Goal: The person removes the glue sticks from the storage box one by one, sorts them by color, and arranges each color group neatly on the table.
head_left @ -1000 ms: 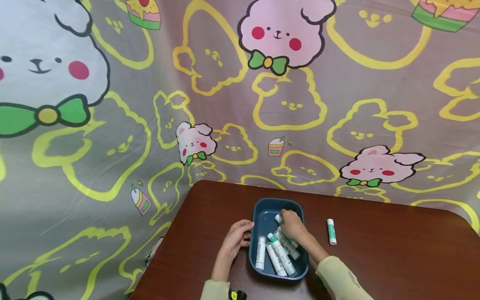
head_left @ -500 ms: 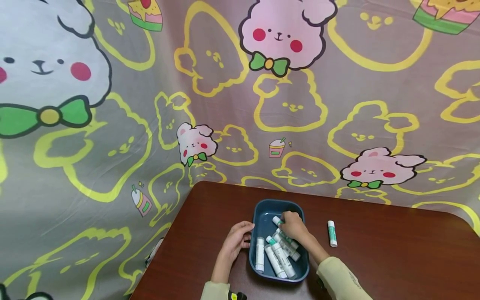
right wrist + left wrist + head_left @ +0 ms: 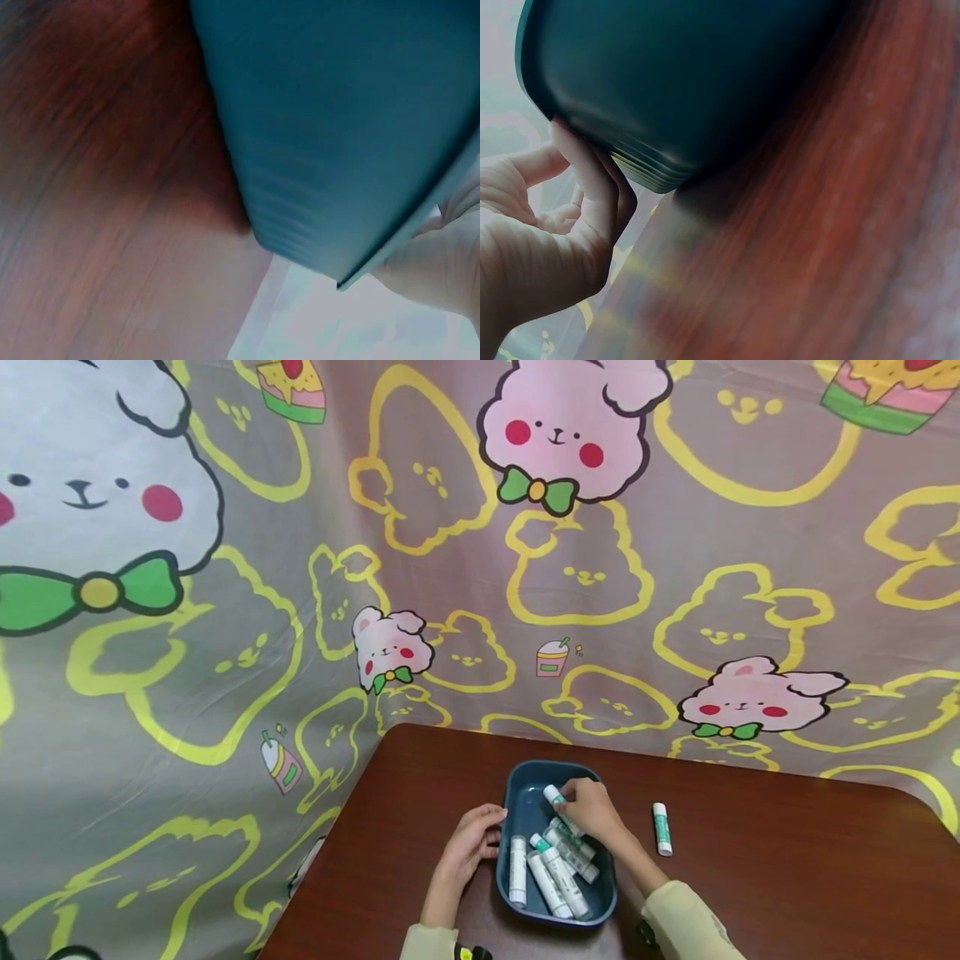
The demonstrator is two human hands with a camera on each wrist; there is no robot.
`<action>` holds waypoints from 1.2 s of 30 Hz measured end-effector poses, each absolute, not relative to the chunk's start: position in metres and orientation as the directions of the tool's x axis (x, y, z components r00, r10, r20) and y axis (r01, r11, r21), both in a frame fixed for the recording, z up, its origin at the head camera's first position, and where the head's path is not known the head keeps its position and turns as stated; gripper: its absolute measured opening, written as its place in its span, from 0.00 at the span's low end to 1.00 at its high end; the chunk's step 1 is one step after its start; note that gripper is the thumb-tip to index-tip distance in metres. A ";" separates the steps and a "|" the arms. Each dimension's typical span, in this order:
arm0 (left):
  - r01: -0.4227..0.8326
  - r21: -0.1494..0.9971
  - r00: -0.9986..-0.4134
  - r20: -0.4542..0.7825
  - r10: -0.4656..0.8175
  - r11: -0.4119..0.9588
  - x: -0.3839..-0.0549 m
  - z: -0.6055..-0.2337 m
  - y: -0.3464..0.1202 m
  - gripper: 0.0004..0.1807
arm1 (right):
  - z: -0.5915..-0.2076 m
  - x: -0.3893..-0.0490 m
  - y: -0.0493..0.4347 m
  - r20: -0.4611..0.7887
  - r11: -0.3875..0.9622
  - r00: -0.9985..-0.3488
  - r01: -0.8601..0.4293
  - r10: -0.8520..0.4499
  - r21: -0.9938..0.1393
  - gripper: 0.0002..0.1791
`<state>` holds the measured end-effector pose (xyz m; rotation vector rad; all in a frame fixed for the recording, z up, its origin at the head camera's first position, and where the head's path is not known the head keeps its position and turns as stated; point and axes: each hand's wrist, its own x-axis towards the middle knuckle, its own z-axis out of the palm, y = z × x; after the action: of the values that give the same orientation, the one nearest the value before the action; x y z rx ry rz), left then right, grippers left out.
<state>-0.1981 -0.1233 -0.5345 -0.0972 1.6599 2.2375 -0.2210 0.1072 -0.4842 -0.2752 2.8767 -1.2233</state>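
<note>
Right grip (image 3: 592,810) pinching white-green tube (image 3: 554,796), angled down over blue bin (image 3: 528,810), left grip (image 3: 469,842) relaxed against its side.

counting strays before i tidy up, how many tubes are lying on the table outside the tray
1: a white-and-green tube on the table, to the right of the blue tray. Another could be hidden behind the tray.

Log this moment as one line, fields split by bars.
left hand: touching outside of bin | right hand: pinching tilted tube | other tubes: in bin | lone tube: on table, right of bin
</note>
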 end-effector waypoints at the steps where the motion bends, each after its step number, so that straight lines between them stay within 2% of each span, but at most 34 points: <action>1: -0.320 0.914 -0.935 -0.262 0.239 -0.250 -0.198 -0.534 -0.123 0.04 | -0.483 -0.221 0.109 0.061 0.671 -0.987 -0.148 -0.151 -0.727 0.11; 5: -0.319 0.916 -0.934 -0.260 0.246 -0.243 -0.198 -0.535 -0.122 0.04 | -0.479 -0.219 0.117 0.026 0.611 -0.994 -0.087 -0.109 -0.787 0.10; 9: -0.323 0.915 -0.931 -0.261 0.256 -0.243 -0.198 -0.536 -0.121 0.04 | -0.476 -0.215 0.125 -0.052 0.511 -0.995 0.002 -0.084 -0.860 0.14; 13: -0.326 0.913 -0.928 -0.259 0.266 -0.247 -0.199 -0.537 -0.121 0.04 | -0.470 -0.211 0.133 -0.146 0.367 -0.984 0.099 -0.102 -0.925 0.20; 16: -0.321 0.914 -0.929 -0.254 0.270 -0.248 -0.200 -0.537 -0.121 0.04 | -0.463 -0.207 0.140 -0.172 0.313 -0.977 0.125 -0.126 -0.942 0.22; 29: -0.320 0.910 -0.932 -0.251 0.261 -0.265 -0.199 -0.536 -0.123 0.04 | -0.442 -0.197 0.184 -0.170 0.304 -0.981 0.133 -0.098 -0.943 0.25; 36: -0.319 0.909 -0.932 -0.249 0.263 -0.268 -0.198 -0.535 -0.123 0.04 | -0.440 -0.194 0.208 -0.150 0.359 -0.987 0.119 -0.060 -0.926 0.25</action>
<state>-0.1978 -0.1234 -0.5346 -0.0686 1.6275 2.2455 -0.1940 0.2081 -0.4402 0.0538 2.4554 -1.6937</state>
